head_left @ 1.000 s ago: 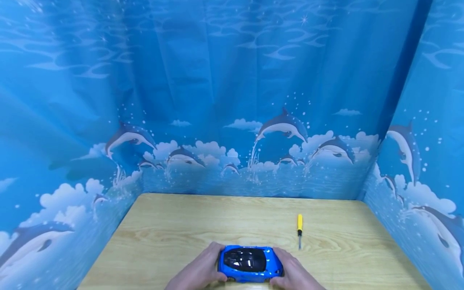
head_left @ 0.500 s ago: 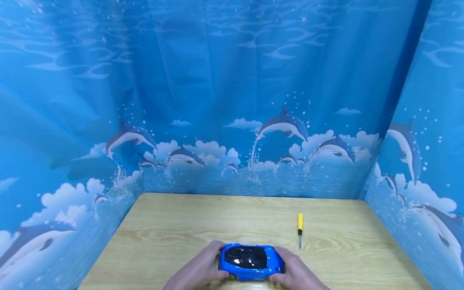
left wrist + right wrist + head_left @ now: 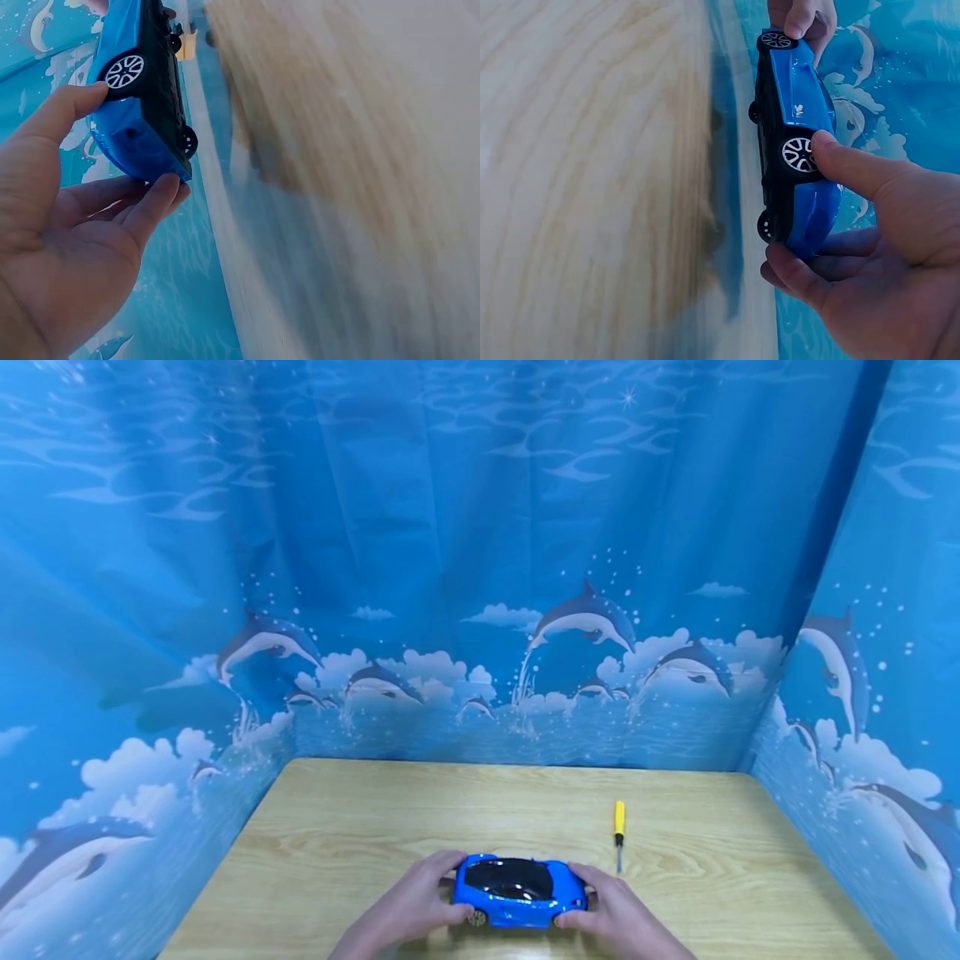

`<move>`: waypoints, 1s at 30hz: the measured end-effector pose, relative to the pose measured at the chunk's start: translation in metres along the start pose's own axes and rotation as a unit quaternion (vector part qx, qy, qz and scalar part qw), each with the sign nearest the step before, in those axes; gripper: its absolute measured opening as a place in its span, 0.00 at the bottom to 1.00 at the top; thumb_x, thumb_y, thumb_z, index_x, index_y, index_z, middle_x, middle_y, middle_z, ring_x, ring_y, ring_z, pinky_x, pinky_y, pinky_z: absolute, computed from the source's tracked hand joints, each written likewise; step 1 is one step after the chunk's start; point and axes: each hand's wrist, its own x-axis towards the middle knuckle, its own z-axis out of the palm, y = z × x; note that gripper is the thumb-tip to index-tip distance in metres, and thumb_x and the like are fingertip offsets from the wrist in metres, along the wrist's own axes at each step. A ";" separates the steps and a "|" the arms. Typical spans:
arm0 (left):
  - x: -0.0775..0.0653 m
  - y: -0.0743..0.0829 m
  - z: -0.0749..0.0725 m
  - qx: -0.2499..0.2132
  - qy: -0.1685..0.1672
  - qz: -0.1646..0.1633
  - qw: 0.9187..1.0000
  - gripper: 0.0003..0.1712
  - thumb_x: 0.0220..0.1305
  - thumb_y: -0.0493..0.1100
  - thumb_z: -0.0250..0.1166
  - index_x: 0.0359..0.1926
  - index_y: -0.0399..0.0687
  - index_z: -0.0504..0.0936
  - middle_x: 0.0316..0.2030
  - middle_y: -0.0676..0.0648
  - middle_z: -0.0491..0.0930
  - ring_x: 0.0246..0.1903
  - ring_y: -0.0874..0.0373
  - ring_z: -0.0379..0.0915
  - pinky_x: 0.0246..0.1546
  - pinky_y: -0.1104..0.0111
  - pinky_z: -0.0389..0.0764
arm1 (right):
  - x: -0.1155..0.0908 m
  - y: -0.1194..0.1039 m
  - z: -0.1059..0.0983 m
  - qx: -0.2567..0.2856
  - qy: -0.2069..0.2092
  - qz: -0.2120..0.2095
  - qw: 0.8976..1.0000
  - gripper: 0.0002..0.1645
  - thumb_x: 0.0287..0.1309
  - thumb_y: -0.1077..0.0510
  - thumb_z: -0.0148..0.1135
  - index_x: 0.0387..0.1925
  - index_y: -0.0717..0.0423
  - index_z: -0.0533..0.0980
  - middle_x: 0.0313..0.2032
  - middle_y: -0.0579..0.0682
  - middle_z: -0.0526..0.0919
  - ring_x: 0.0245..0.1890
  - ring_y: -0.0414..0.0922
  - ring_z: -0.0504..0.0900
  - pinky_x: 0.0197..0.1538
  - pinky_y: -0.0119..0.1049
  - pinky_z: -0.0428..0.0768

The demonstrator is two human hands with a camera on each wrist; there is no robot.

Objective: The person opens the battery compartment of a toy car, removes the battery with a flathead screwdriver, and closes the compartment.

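A blue toy car (image 3: 517,910) with a black roof and silver-spoked wheels is held between both hands, raised off the table in the wrist views. My left hand (image 3: 420,897) grips one end, its thumb at a wheel and its fingers round the far side. At the other end my right hand (image 3: 615,910) grips the car, thumb against a wheel (image 3: 799,154) and fingers under the body. The car's dark underside (image 3: 161,82) shows in the left wrist view. A yellow-handled screwdriver (image 3: 619,828) lies on the table beyond the right hand.
The wood-grain table (image 3: 360,810) spreads around the hands, and the car's reflection shows on its glossy top. Blue curtains (image 3: 480,527) printed with dolphins and clouds stand along the back and both sides.
Both hands have lifted the car slightly and tipped it, so its near side and wheels show more than before. The screwdriver has stayed in place.
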 end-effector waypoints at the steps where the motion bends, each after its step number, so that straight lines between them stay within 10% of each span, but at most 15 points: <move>1: 0.000 0.000 -0.001 -0.009 -0.002 0.001 1.000 0.48 0.52 0.56 0.79 0.68 0.34 0.74 0.65 0.36 0.75 0.62 0.38 0.74 0.62 0.45 0.74 | 0.000 0.000 -0.001 0.007 -0.001 0.000 1.000 0.55 0.52 0.43 0.79 0.69 0.74 0.67 0.61 0.74 0.75 0.55 0.62 0.81 0.54 0.55 0.82; 12: 0.004 0.001 -0.011 -0.082 0.015 0.054 0.995 0.44 0.58 0.50 0.76 0.68 0.28 0.72 0.64 0.33 0.75 0.55 0.39 0.80 0.57 0.54 0.80 | -0.001 -0.008 -0.010 -0.004 0.018 -0.017 1.000 0.49 0.56 0.46 0.77 0.66 0.76 0.69 0.57 0.71 0.79 0.46 0.53 0.84 0.46 0.43 0.85; 30: 0.007 0.010 -0.027 -0.083 0.025 0.029 0.996 0.43 0.65 0.61 0.69 0.68 0.34 0.74 0.61 0.39 0.78 0.54 0.47 0.80 0.57 0.53 0.80 | -0.002 -0.018 -0.019 0.037 0.034 -0.035 0.998 0.40 0.68 0.48 0.68 0.66 0.76 0.69 0.53 0.65 0.82 0.43 0.48 0.83 0.40 0.33 0.83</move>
